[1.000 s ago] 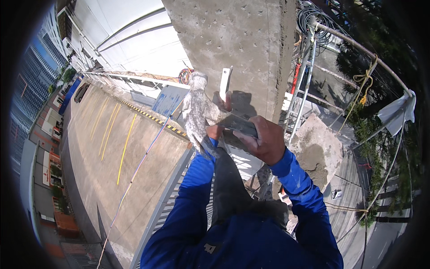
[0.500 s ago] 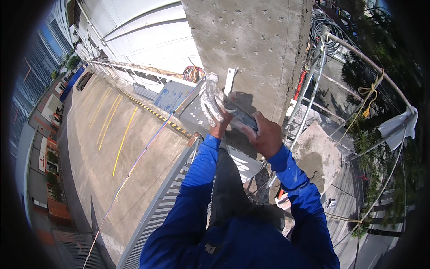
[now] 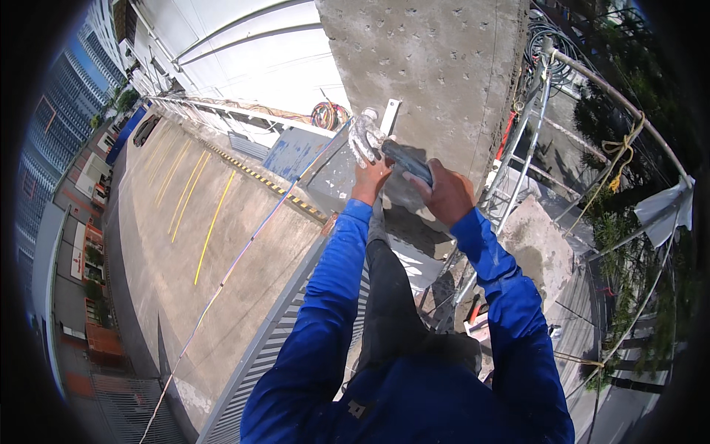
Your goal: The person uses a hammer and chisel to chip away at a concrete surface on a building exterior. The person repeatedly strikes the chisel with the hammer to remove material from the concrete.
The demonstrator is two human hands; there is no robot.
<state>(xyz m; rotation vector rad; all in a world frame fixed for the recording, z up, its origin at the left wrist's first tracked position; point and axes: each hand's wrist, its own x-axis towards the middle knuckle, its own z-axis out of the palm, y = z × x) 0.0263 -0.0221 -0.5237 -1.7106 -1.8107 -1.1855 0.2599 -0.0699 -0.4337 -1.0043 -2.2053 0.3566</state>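
Note:
My left hand (image 3: 374,177) is bare at the knuckles and closed around a white work glove (image 3: 364,139) smeared with grey. The glove's fingers hang toward my wrist. In my right hand (image 3: 449,194) is a dark grey, oblong slab-like object (image 3: 407,160), gripped at its near end with the thumb along it. Its far end comes close to my left fingers; whether they touch cannot be made out. Just beyond my hands, a pale flat metal bar (image 3: 390,116) stands against the rough grey concrete surface (image 3: 436,66).
Metal scaffold tubes (image 3: 534,122) with yellow rope (image 3: 620,155) rise at right. A mortar-smeared board (image 3: 538,248) lies below them. At left, a slatted grey railing (image 3: 255,362) and a taut coloured line (image 3: 244,260) border a paved yard far down. Coiled cables (image 3: 329,115) hang beyond.
The view has shifted, so the scene sits farther right. My right hand has turned the dark slab, and its far end now shows nearer the glove. Both hands keep hold.

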